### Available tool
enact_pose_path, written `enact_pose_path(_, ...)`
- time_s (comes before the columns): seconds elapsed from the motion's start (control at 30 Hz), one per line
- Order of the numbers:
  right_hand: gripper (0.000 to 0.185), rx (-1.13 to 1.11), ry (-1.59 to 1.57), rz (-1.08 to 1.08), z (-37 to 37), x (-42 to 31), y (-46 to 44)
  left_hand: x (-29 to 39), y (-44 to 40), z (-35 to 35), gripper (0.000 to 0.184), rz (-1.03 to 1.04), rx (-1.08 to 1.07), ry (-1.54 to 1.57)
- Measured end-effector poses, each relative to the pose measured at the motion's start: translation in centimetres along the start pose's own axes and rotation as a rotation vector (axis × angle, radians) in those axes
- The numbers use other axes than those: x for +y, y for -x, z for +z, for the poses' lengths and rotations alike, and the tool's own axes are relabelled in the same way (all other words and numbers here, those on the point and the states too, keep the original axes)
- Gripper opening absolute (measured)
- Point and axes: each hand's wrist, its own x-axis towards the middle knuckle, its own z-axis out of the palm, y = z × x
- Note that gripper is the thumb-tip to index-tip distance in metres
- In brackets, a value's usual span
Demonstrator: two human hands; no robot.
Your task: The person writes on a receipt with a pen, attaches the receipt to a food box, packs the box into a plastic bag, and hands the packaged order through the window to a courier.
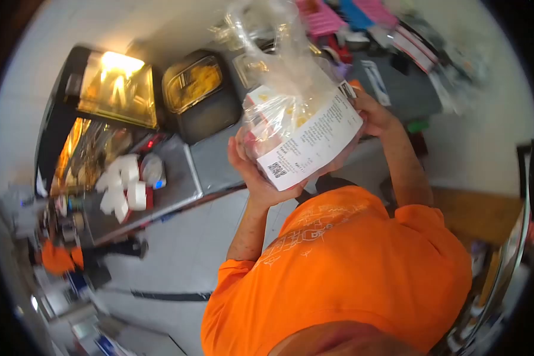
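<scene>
Up above the counter, between my two hands, is a clear plastic carrier bag [288, 65] with white-and-red food boxes inside, seen only through the film. A long white receipt [314, 139] with printed lines and a QR code lies against the near side of the bag. My left hand [256, 178] is closed around the lower left of the bag, thumb and fingers pressing its sides. At the upper right end my right hand [375, 114] grips the bag, with part of its fingers hidden behind the receipt. The bag's handles stand up loosely.
A dark counter [210, 166] runs behind the bag. On it are a black tray with yellow food [199, 83], a lit warmer [118, 83] and several white cartons [124, 184]. Another person in orange [59, 256] stands at the far left. Pink packs [320, 18] are at the back.
</scene>
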Motion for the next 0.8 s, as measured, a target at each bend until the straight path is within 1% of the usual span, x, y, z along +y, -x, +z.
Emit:
enact_pose_path(0.03, 0.051, 0.020, -0.015, -0.036, 0.4, -1.1, 2.4, 0.4, -0.1, 1.6, 0.135, 0.026, -0.044, 0.012)
enact_pose_path(0.1, 0.053, 0.155, 0.005, -0.120, -0.1, -2.2, 7.5, 0.7, 0.1, 5.0, 0.135, 0.073, -0.133, 0.068)
enact_pose_path(0.17, 0.054, 0.288, 0.021, -0.177, -1.4, -2.8, 11.4, -0.6, 0.0, 8.2, 0.143, 0.018, -0.181, 0.215)
enact_pose_path(0.2, 0.053, 0.345, 0.029, -0.212, -2.1, -3.6, 14.3, 0.1, -0.5, 11.0, 0.143, 0.031, -0.224, 0.270)
enact_pose_path(0.23, 0.053, 0.404, 0.041, -0.246, -2.5, -4.1, 17.4, 1.0, -0.7, 13.5, 0.146, 0.011, -0.241, 0.405)
enact_pose_path(0.27, 0.053, 0.510, 0.066, -0.254, -2.5, -4.7, 20.6, 2.0, -0.8, 16.1, 0.149, -0.017, -0.266, 0.544)
enact_pose_path(0.3, 0.053, 0.582, 0.089, -0.299, -3.0, -5.4, 24.2, 2.7, -1.1, 19.3, 0.149, 0.003, -0.310, 0.618)
enact_pose_path(0.37, 0.054, 0.714, 0.048, -0.507, -3.1, -5.6, 31.7, 4.5, -1.4, 25.4, 0.149, 0.155, -0.349, 0.727)
enact_pose_path(0.4, 0.060, 0.912, 0.020, -0.597, -2.6, -6.4, 35.2, 6.2, -1.2, 28.7, 0.149, 0.172, -0.402, 0.806)
enact_pose_path(0.43, 0.060, 0.985, 0.032, -0.653, -2.5, -6.9, 39.6, 7.6, -0.1, 31.8, 0.130, -0.020, -0.363, 0.803)
enact_pose_path(0.5, 0.064, 1.112, 0.089, -0.732, -1.8, -8.4, 48.8, 9.9, 2.2, 38.3, 0.114, -0.175, -0.420, 0.841)
enact_pose_path(0.57, 0.063, 1.309, 0.162, -0.850, -1.3, -9.4, 57.4, 11.3, 4.8, 44.6, 0.117, -0.124, -0.547, 0.966)
enact_pose_path(0.6, 0.061, 1.421, 0.207, -0.915, -1.1, -9.7, 61.4, 11.8, 6.2, 47.6, 0.106, -0.116, -0.655, 1.002)
enact_pose_path(0.63, 0.061, 1.479, 0.230, -0.950, -1.1, -9.4, 65.7, 12.5, 7.4, 50.0, 0.094, -0.101, -0.758, 1.025)
enact_pose_path(0.67, 0.057, 1.601, 0.266, -0.952, -1.1, -9.3, 69.5, 12.9, 7.7, 51.6, 0.094, -0.095, -0.786, 1.076)
enact_pose_path(0.7, 0.053, 1.710, 0.300, -0.940, -0.8, -9.6, 72.1, 13.0, 8.0, 52.6, 0.088, -0.083, -0.832, 1.005)
enact_pose_path(0.73, 0.045, 1.874, 0.231, -0.915, 0.5, -10.9, 73.3, 13.3, 8.4, 53.8, 0.081, -0.080, -0.865, 0.924)
enact_pose_path(0.77, 0.045, 1.890, 0.254, -0.897, -0.2, -11.5, 75.6, 13.2, 8.4, 54.7, 0.081, -0.096, -0.855, 0.947)
enact_pose_path(0.8, 0.046, 1.917, 0.185, -0.938, -1.6, -11.0, 78.9, 12.8, 8.4, 55.4, 0.080, -0.137, -0.887, 0.898)
